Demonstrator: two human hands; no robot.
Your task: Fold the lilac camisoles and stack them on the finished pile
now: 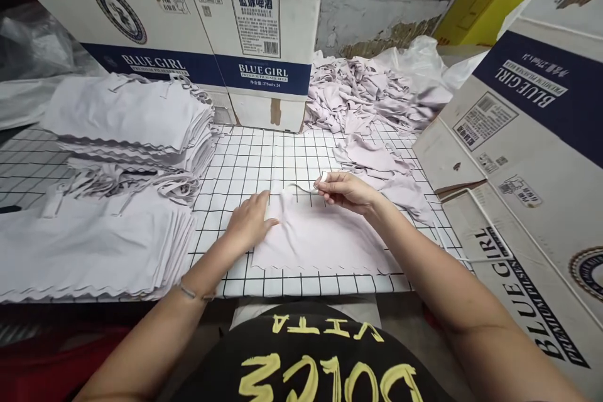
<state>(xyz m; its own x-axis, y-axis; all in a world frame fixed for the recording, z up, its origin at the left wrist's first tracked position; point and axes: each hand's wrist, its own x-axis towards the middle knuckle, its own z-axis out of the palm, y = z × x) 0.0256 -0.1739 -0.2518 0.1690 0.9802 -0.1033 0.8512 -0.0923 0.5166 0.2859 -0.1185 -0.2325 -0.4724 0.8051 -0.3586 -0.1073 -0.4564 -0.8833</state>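
Note:
A pale pink garment piece point(320, 239) with a wavy lower hem lies flat on the table in front of me. My left hand point(251, 218) rests at its upper left side, fingers stretched out and thumb apart on the cloth. Near the garment's top edge, my right hand point(346, 191) pinches a thin strap point(301, 188) that runs up from the cloth. A small white end sticks out above the pinching fingers. The far part of the top edge is partly hidden by my right hand and forearm.
Stacks of similar strapped garments point(127, 113) stand at left, with another stack point(85, 245) nearer. Loose pink pieces point(377, 163) and a large heap point(358, 88) lie behind right. Beer cartons point(264, 31) rise at the back, and another carton point(509, 113) flanks the grid-patterned tabletop point(254, 151).

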